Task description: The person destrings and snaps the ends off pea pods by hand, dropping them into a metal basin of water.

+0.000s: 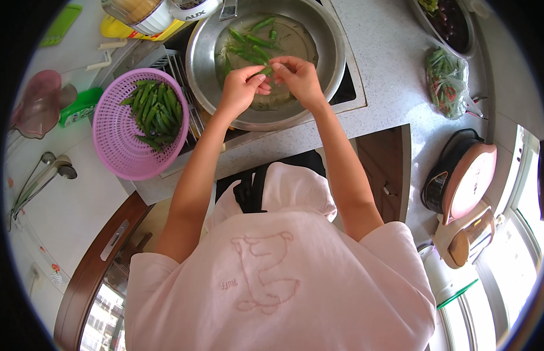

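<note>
Above the water in a wide stainless-steel basin (333, 52), my left hand (242, 90) grips a green okra pod (265, 71) between thumb and fingers. My right hand (299, 80) pinches at the pod's other end, its fingertips partly hiding it. Several more okra pods (250, 44) float in the basin, with small dark bits scattered in the water. To the left, a purple plastic colander (116, 131) holds a heap of okra (158, 109), mostly along its right side.
The basin stands over a cooktop in a speckled counter (381, 66). At right are a plastic bag of green vegetables (447, 85), a metal bowl of dark produce (452, 26) and a round pink-lidded appliance (469, 182). Ladles (46, 171) hang at left. A cabinet door (381, 175) stands below.
</note>
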Action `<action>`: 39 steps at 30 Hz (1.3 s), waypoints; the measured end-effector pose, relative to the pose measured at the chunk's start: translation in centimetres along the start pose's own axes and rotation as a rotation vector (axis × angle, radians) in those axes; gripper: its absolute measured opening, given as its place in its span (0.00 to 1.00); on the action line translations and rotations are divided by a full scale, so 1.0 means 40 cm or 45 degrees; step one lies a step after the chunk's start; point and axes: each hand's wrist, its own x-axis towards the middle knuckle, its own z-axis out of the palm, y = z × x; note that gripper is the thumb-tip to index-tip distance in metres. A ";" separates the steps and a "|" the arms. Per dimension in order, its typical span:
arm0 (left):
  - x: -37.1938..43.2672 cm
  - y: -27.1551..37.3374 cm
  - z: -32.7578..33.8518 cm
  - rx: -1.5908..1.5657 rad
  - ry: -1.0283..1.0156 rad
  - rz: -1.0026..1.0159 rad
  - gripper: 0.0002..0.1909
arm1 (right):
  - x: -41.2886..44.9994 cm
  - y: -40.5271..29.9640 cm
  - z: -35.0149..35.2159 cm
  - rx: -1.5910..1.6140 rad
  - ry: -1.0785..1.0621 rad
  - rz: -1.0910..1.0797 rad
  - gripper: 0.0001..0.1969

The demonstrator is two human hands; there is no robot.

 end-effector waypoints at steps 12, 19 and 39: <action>-0.040 0.088 -0.020 -0.607 0.019 -0.165 0.18 | -0.033 -0.123 0.013 0.246 0.024 -0.101 0.10; -0.055 0.093 -0.020 -0.741 0.000 -0.178 0.15 | -0.045 -0.135 0.002 0.196 0.002 -0.087 0.10; -0.085 0.107 -0.003 -0.692 0.029 -0.107 0.16 | -0.077 -0.153 -0.005 0.049 0.005 -0.204 0.10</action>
